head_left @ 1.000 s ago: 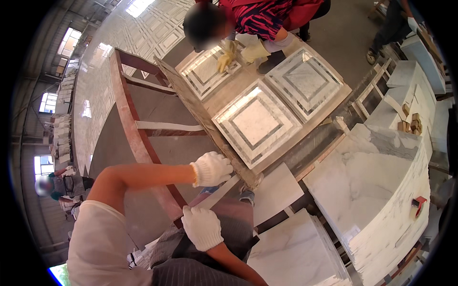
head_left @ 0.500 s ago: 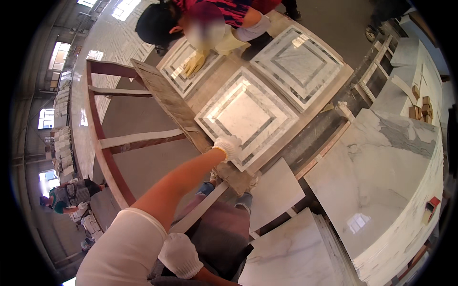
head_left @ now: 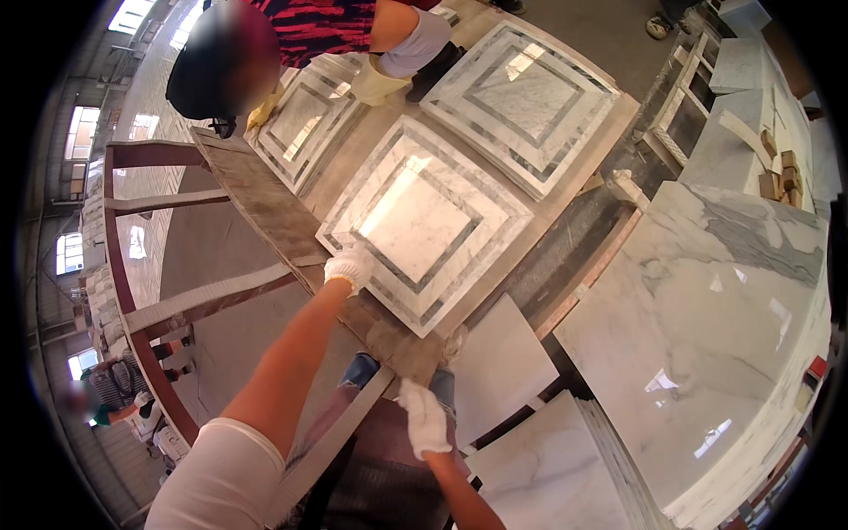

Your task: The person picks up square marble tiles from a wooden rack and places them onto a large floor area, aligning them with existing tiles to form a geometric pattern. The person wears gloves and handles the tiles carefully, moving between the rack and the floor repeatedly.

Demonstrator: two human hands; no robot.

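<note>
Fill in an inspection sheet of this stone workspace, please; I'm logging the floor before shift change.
Surface: long stone slab on a red metal frame.
Job's things: three square inlaid marble panels; nearest one by the left hand.
Clutter: loose white marble tiles, small blocks.
Grips: left hand gloved, on slab edge; right hand gloved, at slab's near end.
Cables: nothing seen.
Surroundings: co-worker's gloved hand on far panel; large marble slab right.
</note>
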